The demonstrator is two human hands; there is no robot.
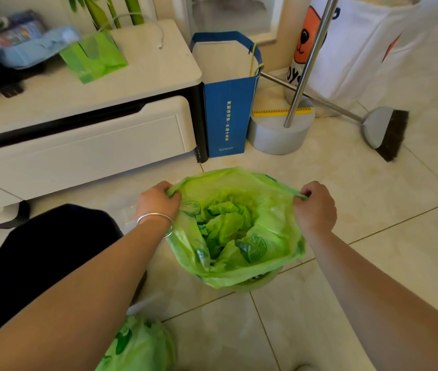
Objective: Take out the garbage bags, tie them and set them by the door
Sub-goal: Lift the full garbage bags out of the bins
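Observation:
A green plastic garbage bag (274, 231) stands open on the tiled floor in the middle of the view, with crumpled green plastic inside. My left hand (156, 200) grips the bag's left handle and my right hand (317, 207) grips its right handle, stretching the mouth wide between them. A pale bin rim shows just under the bag's lower edge. A second green bag (137, 346) lies on the floor at the bottom, partly hidden by my left forearm.
A white low cabinet (84, 135) runs along the left, with a green packet (94, 58) on top. A blue paper bag (227, 103) leans against its end. Behind it stand a dustpan with pole (282, 129), a broom (385, 132) and a white fabric bin (354, 44). Something dark (43, 258) sits at left.

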